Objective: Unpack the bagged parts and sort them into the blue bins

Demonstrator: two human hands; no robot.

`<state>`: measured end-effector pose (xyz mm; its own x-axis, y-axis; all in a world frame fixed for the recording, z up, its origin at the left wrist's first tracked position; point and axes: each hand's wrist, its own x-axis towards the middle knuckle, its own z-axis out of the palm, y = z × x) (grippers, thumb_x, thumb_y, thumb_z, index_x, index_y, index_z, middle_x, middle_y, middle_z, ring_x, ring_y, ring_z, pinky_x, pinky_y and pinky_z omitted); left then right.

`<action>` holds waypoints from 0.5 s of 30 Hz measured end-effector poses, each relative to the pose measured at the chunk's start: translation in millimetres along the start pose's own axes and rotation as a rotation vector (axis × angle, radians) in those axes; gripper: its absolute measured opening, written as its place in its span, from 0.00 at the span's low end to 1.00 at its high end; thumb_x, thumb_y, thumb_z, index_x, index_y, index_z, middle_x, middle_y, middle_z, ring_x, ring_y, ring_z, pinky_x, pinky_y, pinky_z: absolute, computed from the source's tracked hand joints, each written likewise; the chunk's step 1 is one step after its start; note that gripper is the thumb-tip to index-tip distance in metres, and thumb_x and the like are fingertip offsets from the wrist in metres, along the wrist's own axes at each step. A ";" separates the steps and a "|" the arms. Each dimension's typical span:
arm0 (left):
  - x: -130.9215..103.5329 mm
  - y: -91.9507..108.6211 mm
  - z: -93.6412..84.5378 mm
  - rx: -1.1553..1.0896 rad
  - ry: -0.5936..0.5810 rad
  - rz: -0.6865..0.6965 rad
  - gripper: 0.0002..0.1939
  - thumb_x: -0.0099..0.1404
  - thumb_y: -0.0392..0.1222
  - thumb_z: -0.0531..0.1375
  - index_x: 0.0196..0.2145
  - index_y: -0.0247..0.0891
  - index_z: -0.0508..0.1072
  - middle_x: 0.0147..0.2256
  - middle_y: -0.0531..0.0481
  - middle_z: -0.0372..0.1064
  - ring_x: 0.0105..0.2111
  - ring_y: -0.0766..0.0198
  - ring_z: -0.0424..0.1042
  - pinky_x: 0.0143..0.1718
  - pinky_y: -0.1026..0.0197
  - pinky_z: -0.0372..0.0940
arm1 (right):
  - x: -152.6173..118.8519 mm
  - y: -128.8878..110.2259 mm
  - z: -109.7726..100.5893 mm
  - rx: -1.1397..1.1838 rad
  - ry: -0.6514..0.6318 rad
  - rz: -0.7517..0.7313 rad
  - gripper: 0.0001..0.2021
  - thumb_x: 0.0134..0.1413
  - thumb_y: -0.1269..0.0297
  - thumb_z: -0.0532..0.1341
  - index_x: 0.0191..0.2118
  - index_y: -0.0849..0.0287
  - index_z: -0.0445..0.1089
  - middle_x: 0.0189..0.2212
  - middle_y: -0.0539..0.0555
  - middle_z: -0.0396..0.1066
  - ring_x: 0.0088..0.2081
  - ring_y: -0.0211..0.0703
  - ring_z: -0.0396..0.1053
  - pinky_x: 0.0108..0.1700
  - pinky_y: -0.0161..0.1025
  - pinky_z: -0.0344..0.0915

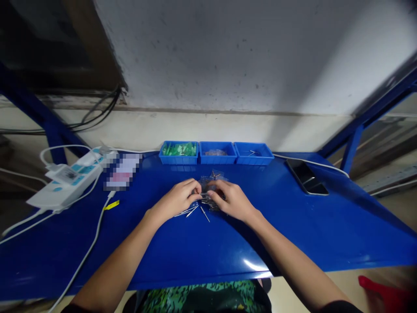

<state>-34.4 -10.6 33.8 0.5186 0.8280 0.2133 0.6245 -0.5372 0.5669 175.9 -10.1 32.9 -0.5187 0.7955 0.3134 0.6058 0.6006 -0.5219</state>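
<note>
Left hand [183, 196] pinched a metal rod [203, 194]; right hand [233, 200] bent over clear bags [217, 174], grip unclear. Slack pinching risked a drop.

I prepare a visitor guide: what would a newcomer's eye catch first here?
First, the left hand and right hand, close together at thin metal rods and clear packets on the blue table. Behind them, three blue bins stand in a row, the left one holding green pieces.
</note>
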 end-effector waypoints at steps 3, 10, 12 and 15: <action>1.8 -4.2 1.8 -0.033 0.067 0.009 0.02 0.64 0.38 0.56 0.32 0.39 0.66 0.30 0.54 0.62 0.28 0.67 0.62 0.30 0.65 0.57 | -0.4 -0.9 3.4 -0.008 -0.032 -0.034 0.11 0.60 0.61 0.54 0.46 0.57 0.65 0.33 0.53 0.71 0.29 0.38 0.67 0.33 0.34 0.60; 5.0 -2.6 13.5 -0.171 0.092 -0.023 0.04 0.62 0.39 0.58 0.30 0.37 0.68 0.26 0.57 0.59 0.24 0.69 0.58 0.26 0.67 0.53 | 0.3 1.8 4.1 0.012 0.004 -0.096 0.03 0.57 0.68 0.55 0.37 0.58 0.66 0.30 0.52 0.68 0.28 0.36 0.64 0.31 0.32 0.57; 5.8 -2.7 16.2 -0.210 0.095 -0.045 0.04 0.61 0.39 0.58 0.30 0.37 0.68 0.26 0.57 0.60 0.24 0.70 0.58 0.26 0.67 0.53 | -0.1 1.1 3.9 0.006 0.018 -0.125 0.03 0.57 0.69 0.56 0.37 0.58 0.65 0.29 0.51 0.68 0.28 0.36 0.64 0.31 0.32 0.57; 6.8 -4.9 19.4 -0.266 0.120 -0.096 0.04 0.59 0.39 0.59 0.30 0.36 0.69 0.23 0.57 0.61 0.23 0.70 0.58 0.26 0.67 0.54 | 0.0 1.0 5.8 -0.003 0.029 -0.149 0.03 0.56 0.69 0.55 0.37 0.58 0.65 0.29 0.51 0.68 0.28 0.37 0.64 0.31 0.32 0.57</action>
<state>-22.6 -5.4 17.0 0.3819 0.8946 0.2319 0.4843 -0.4074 0.7743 172.9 -10.0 27.8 -0.5850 0.6996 0.4102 0.5256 0.7123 -0.4652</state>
